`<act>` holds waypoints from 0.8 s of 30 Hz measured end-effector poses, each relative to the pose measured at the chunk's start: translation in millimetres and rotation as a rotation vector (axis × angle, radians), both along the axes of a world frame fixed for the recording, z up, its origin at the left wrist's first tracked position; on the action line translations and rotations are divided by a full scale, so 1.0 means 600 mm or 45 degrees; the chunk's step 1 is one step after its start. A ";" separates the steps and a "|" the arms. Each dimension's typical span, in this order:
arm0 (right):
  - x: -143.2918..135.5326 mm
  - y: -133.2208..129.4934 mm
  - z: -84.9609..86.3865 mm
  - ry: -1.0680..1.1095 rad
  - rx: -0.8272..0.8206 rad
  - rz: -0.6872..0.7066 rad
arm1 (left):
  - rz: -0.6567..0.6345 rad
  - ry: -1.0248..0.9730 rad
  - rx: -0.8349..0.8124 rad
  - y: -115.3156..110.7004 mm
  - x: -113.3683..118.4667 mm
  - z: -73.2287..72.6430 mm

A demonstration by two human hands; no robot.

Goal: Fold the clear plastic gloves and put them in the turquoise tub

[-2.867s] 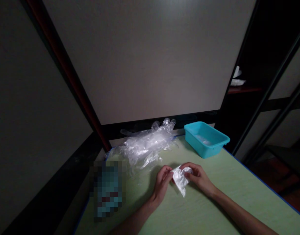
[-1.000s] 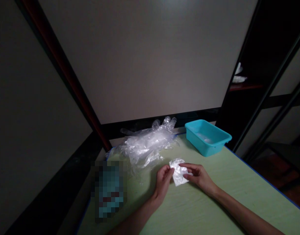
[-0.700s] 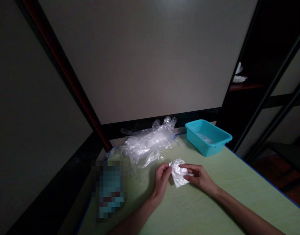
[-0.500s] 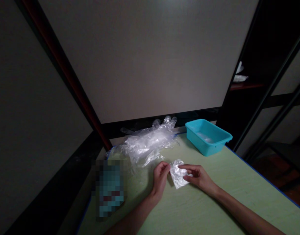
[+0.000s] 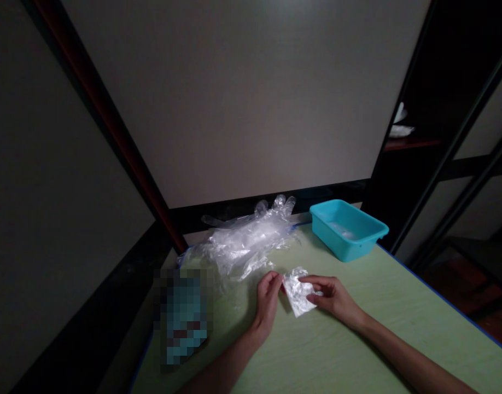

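Observation:
Between my two hands is a folded piece of clear plastic film (image 5: 299, 295), crinkled and shiny, probably a folded disposable glove like those in the pile behind it. My left hand (image 5: 269, 298) pinches its left edge between thumb and fingertips. My right hand (image 5: 332, 295) grips the right side, thumb below and fingers above. Just beyond my hands lies a loose heap of clear plastic disposable gloves (image 5: 243, 241), some finger shapes sticking up at its back.
A turquoise plastic basin (image 5: 349, 232) with some clear plastic inside stands at the back right of the green table (image 5: 308, 355). A blurred-out, pixelated item (image 5: 184, 320) sits at the left edge. A pale panel (image 5: 255, 109) rises behind the table.
Hardly anything differs. Both hands keep the folded plastic in the same place, with only a very slight shift of the left fingertips.

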State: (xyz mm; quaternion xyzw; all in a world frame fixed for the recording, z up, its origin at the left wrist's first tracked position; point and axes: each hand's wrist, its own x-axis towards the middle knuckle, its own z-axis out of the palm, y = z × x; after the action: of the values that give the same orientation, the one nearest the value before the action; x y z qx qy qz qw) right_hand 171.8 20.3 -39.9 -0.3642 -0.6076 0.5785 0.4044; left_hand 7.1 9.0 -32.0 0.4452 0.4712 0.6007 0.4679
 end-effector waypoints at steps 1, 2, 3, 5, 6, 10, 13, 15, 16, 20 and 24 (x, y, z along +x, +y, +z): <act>0.000 0.000 0.000 0.003 -0.002 -0.004 | -0.001 0.006 0.004 -0.001 0.000 0.001; 0.000 0.000 0.000 0.011 -0.002 -0.006 | -0.004 0.013 0.009 -0.001 0.000 0.003; 0.000 0.000 0.000 0.021 -0.002 -0.009 | -0.008 0.019 0.013 -0.002 0.000 0.004; 0.001 0.000 -0.001 0.041 -0.002 -0.015 | -0.018 0.032 0.020 -0.003 0.000 0.006; 0.001 0.000 -0.002 0.045 -0.004 -0.017 | -0.022 0.037 0.022 -0.003 0.000 0.006; 0.000 0.000 -0.004 0.045 0.001 -0.023 | -0.027 0.047 0.026 -0.002 0.002 0.003; 0.000 0.001 -0.005 0.056 -0.002 -0.008 | -0.032 0.051 0.035 0.000 0.002 -0.002; 0.000 0.001 -0.006 0.065 -0.007 0.009 | -0.041 0.058 0.043 0.000 0.001 -0.005; 0.001 0.002 -0.007 0.065 -0.003 0.013 | -0.048 0.064 0.048 0.000 0.001 -0.007; 0.001 0.002 -0.007 0.036 0.049 -0.006 | -0.083 0.088 0.068 -0.001 -0.001 -0.009; 0.002 0.002 -0.004 0.021 0.062 -0.021 | -0.093 0.102 0.070 -0.002 0.000 -0.009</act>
State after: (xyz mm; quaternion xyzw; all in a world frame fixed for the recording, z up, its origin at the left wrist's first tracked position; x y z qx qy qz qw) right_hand 172.8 21.4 -42.1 -0.3544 -0.6151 0.5633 0.4228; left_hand 7.3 8.0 -37.4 0.4985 0.4562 0.5776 0.4580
